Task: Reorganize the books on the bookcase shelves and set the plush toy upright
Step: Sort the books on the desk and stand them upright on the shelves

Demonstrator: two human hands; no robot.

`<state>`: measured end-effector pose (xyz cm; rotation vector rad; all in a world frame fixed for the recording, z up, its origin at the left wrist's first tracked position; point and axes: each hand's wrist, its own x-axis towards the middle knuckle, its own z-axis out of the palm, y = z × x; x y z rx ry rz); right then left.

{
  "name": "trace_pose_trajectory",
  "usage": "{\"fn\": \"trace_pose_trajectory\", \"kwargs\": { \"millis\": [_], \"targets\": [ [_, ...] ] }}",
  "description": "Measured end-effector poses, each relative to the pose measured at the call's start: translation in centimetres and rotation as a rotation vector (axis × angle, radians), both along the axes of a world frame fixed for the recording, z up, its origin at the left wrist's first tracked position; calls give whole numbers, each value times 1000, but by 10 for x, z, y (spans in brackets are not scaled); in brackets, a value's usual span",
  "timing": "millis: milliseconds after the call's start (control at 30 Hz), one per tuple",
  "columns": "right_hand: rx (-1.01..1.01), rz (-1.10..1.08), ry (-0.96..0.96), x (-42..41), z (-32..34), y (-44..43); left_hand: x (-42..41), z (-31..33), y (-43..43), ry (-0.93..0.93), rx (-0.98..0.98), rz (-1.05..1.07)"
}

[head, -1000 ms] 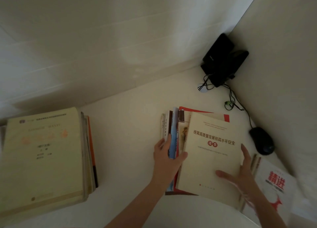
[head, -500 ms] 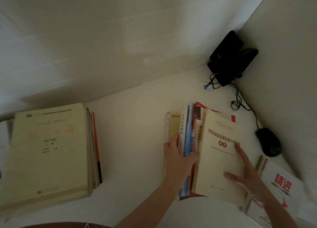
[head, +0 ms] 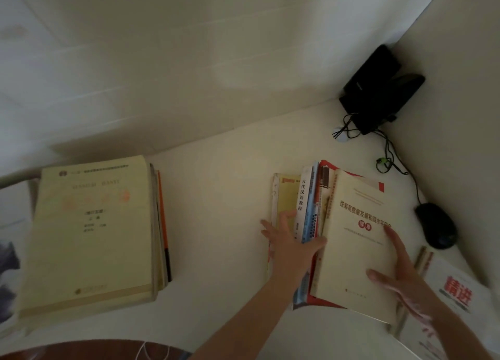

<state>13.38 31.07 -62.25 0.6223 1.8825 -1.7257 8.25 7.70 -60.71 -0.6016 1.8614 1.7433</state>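
The right hand (head: 400, 270) lies flat, fingers straight, on the cream book (head: 351, 251). Just left of the cream book, the left hand (head: 290, 240) clasps the tilted books (head: 308, 202) between thumb and spread fingers. Far to its left sits the yellow stack (head: 92, 232), and a mouse (head: 435, 228) lies to its right.

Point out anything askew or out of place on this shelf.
The leaning books between the left hand and right hand fan out crookedly, spines uneven, the cream book slanted across a red cover. A black mouse and tangled cables lie beside them, odd on a bookshelf.
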Motion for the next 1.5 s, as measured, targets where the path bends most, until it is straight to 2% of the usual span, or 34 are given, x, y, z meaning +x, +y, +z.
{"fn": "trace_pose_trajectory", "kwargs": {
  "millis": [100, 233, 433, 567, 700, 800, 1033, 1167, 1233, 1300, 1433, 1500],
  "targets": [
    [-3, 43, -5, -1, 0, 4, -6, 1, 0, 25, -81, -60],
    [16, 54, 7, -2, -2, 5, -7, -3, -2, -5, -58, -8],
    [89, 113, 0, -4, -6, 8, -4, 7, -6, 7, -104, -44],
    [64, 160, -32, -1, -7, 25, 10, 28, 14, 143, -170, -130],
    [-31, 86, -121, -3, -9, 39, 23, 56, 46, 300, -178, -254],
    [-15, 75, -161, -2, -10, 43, 23, 55, 52, 348, -145, -226],
    [1, 64, -80, 3, -10, 34, 9, 35, 20, 184, 133, 51],
    [27, 30, -61, 4, -3, 23, 7, 4, 2, 274, 74, 132],
    [56, 33, -49, 3, 1, 17, 3, -9, -10, 125, 147, 167],
    [97, 42, -36, 1, 6, 10, -2, -18, -20, -27, 216, 148],
    [174, 80, 6, -1, 13, -2, -3, -22, -26, 9, 74, 8],
    [179, 83, 21, -2, 15, -8, 1, -24, -25, 2, 96, 15]
  ]
}}
